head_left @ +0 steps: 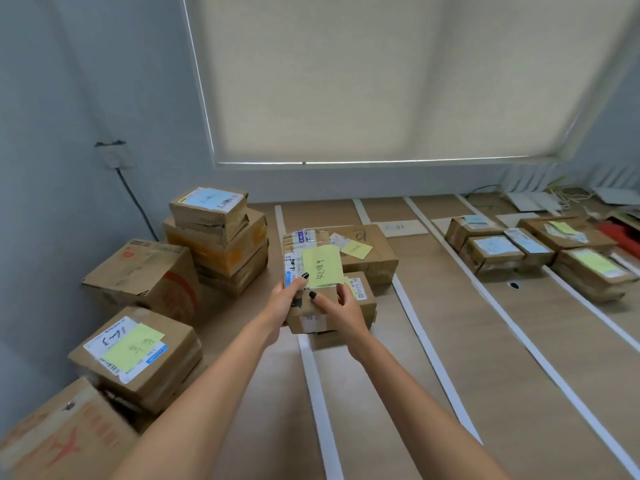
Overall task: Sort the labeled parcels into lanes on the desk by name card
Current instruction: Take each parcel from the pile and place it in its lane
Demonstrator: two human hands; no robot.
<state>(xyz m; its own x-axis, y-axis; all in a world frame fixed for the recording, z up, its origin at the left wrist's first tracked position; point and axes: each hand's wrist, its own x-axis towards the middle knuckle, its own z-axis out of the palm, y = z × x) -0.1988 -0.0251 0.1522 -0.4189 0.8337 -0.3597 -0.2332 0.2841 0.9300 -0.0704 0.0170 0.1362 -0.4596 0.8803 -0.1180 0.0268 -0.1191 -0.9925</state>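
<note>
A small brown parcel (311,308) with a yellow-green note (322,266) on top is gripped between both my hands. My left hand (284,301) holds its left side and my right hand (341,310) its right side. It hovers over the first lane, just in front of two parcels lying there: a large one (370,249) with a yellow note and a smaller one (363,292) under my right hand. White tape strips (429,344) mark the lanes on the wooden desk (467,358).
Unsorted parcels are piled at the left: a stack (218,237), a box (145,271), a labelled box (138,355) and one at the corner (62,434). Several sorted parcels (495,252) lie in the right lanes. A name card (398,227) lies at the back.
</note>
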